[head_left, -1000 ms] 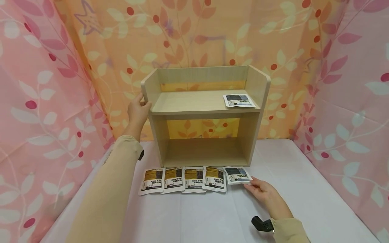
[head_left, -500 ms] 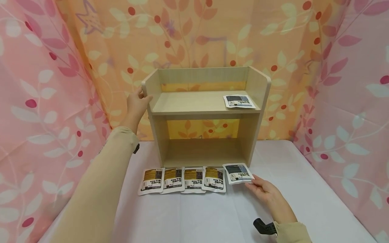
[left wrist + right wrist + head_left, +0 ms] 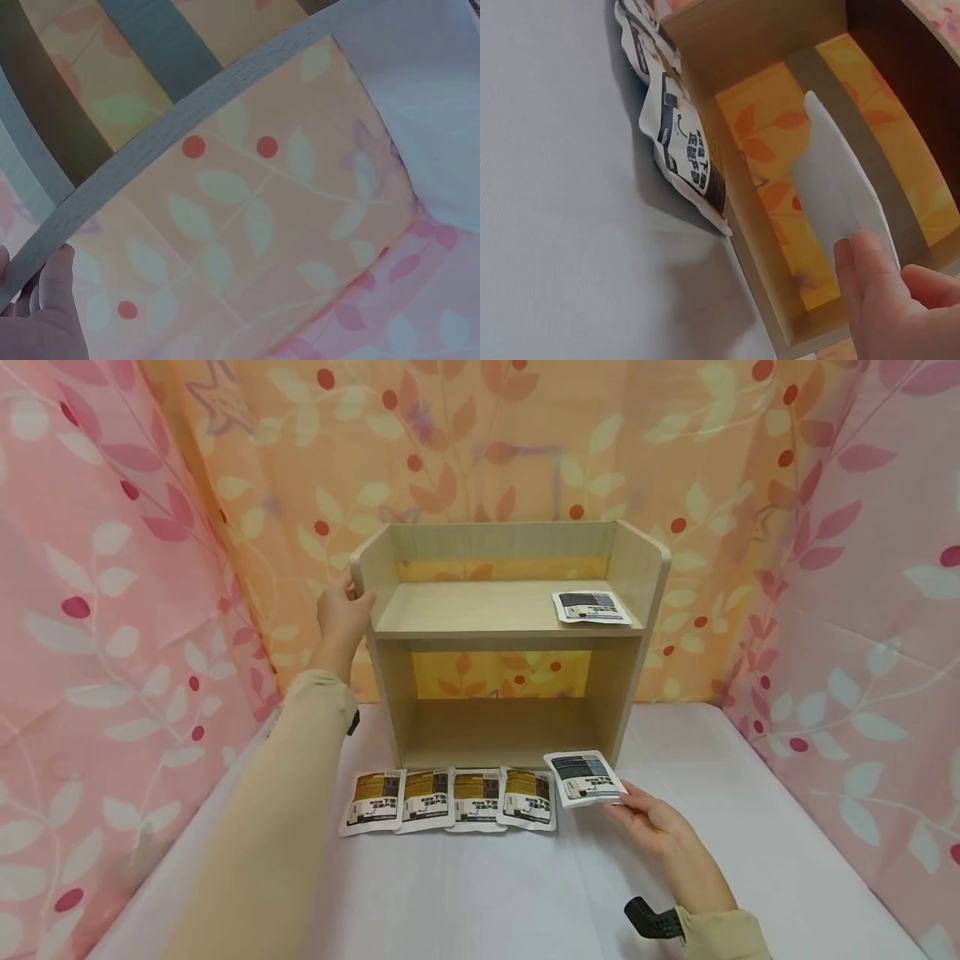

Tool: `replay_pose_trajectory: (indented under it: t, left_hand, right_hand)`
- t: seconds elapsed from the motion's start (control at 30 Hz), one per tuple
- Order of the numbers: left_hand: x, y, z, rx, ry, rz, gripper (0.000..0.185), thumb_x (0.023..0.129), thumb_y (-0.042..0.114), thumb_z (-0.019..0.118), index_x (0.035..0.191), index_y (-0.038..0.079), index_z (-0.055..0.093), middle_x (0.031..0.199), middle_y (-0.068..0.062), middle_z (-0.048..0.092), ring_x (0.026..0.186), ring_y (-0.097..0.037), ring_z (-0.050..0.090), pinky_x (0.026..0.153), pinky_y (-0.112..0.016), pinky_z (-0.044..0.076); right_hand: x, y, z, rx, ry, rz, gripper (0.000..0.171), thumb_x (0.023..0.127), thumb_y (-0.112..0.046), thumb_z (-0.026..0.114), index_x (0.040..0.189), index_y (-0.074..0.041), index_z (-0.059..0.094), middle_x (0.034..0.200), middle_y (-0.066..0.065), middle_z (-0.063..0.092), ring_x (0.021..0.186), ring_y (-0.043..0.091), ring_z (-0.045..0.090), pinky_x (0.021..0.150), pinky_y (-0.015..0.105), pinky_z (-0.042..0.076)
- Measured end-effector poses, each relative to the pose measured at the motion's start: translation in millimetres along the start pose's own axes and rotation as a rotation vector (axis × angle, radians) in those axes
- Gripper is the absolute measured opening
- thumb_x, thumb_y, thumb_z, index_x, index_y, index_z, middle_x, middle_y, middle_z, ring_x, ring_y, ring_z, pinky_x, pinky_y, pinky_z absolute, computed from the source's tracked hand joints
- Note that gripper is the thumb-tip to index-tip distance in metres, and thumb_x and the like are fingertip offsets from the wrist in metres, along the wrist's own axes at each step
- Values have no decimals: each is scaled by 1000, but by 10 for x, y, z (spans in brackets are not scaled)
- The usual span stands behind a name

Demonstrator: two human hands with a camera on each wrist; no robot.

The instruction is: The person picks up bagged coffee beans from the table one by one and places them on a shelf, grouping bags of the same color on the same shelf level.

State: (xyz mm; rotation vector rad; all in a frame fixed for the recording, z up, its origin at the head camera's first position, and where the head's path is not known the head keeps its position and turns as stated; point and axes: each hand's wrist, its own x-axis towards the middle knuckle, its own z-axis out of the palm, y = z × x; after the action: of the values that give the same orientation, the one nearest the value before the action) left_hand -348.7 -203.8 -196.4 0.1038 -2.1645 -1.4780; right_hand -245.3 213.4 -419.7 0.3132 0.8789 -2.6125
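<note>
Pinching the dark-labelled white sachet [image 3: 584, 777] by its near right corner, the right hand [image 3: 660, 835] holds it lifted before the pale wooden two-tier shelf [image 3: 510, 635], whose left side panel the left hand [image 3: 341, 614] grips.

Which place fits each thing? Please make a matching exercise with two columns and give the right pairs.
Things:
1. grey packet
2. second grey packet
3. yellow packets
4. left hand

Places:
A. on the upper board of the shelf
B. in a row on the table before the shelf
C. on the shelf's left side panel
D. pinched in the right hand

Pairs: 1-D, 2-A, 3-B, 4-C
</note>
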Motion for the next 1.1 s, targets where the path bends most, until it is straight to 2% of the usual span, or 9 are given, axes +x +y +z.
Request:
replay_pose_trajectory:
  t: [0.1,0.33,0.43,0.57,0.67,0.77,0.93,1.0,1.1]
  left_hand:
    - [-20,-6,5,2,1,-16,49,95,7,57,143,16,50,131,-18,59,119,-24,56,97,-36,48]
    - [-27,-32,-17,22,-8,-12,52,95,8,57,145,17,48,134,-18,57,122,-25,55,99,-38,46]
    - [-22,-28,-26,25,-16,-8,51,95,8,56,145,17,48,134,-17,57,122,-25,55,99,-38,46]
    - [-17,-25,-29,37,-18,-7,51,96,8,55,145,18,48,133,-16,57,122,-24,55,98,-37,47]
    - [-23,-23,-25,47,-18,-5,50,96,9,55,145,17,48,133,-16,58,121,-24,56,98,-37,47]
    - [-34,-16,-9,54,-20,3,47,96,8,55,142,16,50,131,-15,59,120,-23,57,97,-37,48]
    - [-37,-21,0,62,-22,-2,49,96,10,54,144,17,49,131,-15,60,119,-24,57,97,-38,48]
    - [-33,-26,-3,73,-17,-3,50,96,10,54,145,18,47,130,-15,60,118,-24,57,97,-38,48]
    - [-25,-20,-5,86,-5,-1,51,96,12,54,146,19,47,129,-15,61,117,-24,58,97,-37,47]
  right_hand:
    - [-22,10,28,25,-11,2,75,98,14,35,153,-10,-10,91,19,62,84,30,67,106,40,26]
    - [-71,26,126,56,-10,-19,76,97,14,38,154,-11,-7,91,19,64,85,29,68,106,39,27]
    - [-103,12,162,59,-28,-32,63,98,13,38,154,-4,16,94,18,65,87,29,68,105,40,32]
    - [-142,-14,213,89,-62,-38,29,98,12,38,115,2,59,98,19,66,90,29,67,103,40,37]
    - [-168,-15,261,109,-82,-38,30,98,11,38,95,2,67,99,19,66,91,29,67,103,38,38]
    - [-201,-14,309,116,-95,-44,32,98,11,39,92,2,69,100,18,66,92,29,67,103,38,39]
    - [-253,-43,414,75,-124,-75,28,99,10,39,102,0,65,103,16,65,94,27,67,101,36,41]
    - [-264,-68,462,42,-137,-92,29,100,9,39,121,-2,55,104,15,65,95,26,67,101,35,41]
    - [-270,-105,538,-6,-137,-115,53,100,7,40,149,-10,26,105,14,65,96,25,67,100,34,42]
